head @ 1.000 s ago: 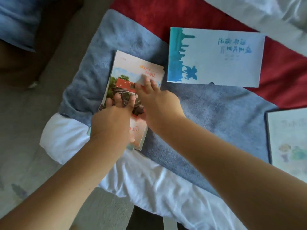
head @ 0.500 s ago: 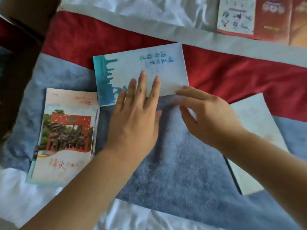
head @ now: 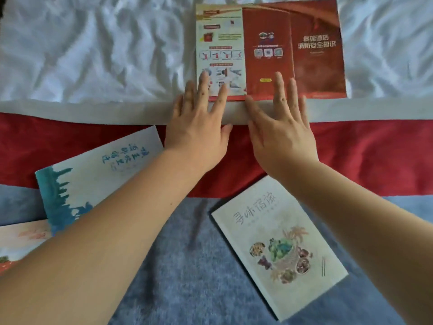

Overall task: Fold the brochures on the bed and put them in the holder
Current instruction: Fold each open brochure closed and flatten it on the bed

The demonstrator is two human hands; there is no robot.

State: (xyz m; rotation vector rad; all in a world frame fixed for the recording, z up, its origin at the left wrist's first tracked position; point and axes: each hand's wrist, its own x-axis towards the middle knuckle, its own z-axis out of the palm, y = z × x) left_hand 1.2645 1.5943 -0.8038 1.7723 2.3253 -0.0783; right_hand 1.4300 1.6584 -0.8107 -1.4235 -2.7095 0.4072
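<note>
Both hands have left the blue brochure (head: pixel 93 181) for the unfolded red brochure (head: pixel 269 50) lying flat on the bed (head: pixel 93 43), left hand (head: pixel 196 130) and right hand (head: pixel 281 132) resting fingers spread, gripping nothing; folding it looks next.

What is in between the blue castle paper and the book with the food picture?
In the head view, the person's left forearm crosses the gap between the blue paper and the food booklet, over the blue-grey blanket.

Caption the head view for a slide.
Both hands, left hand and right hand, reach flat onto the unfolded red brochure.
</note>
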